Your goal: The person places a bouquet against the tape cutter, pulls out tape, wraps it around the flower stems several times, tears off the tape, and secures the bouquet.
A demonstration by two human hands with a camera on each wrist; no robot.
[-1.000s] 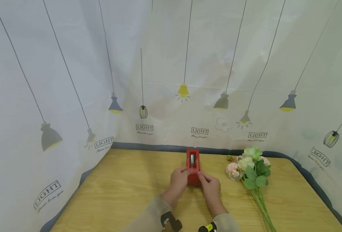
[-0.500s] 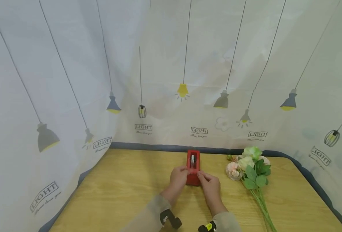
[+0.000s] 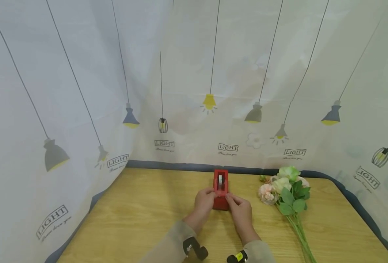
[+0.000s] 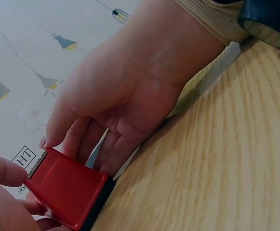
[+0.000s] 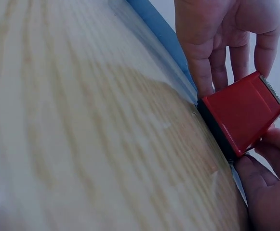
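One red tape dispenser [image 3: 221,203] stands upright on its dark base toward the far edge of the desk [image 3: 141,212], its toothed edge [image 4: 37,164] facing the person. The left hand [image 3: 204,201] and right hand [image 3: 241,212] grasp it between them, fingers at both top corners and down the sides. Whether a strip of tape is pinched there is too fine to tell. Good handling here would mean even pressure from both sides, the base flat, and fingers clear of the metal teeth. The desk has a yellowish wood grain. Past the right hand, a bouquet [image 3: 287,197] lies with its stems toward the person. Behind rises a pale curtain [image 3: 187,54] printed with hanging lamps and "LIGHT", a dark blue band [image 3: 167,165] along its foot.
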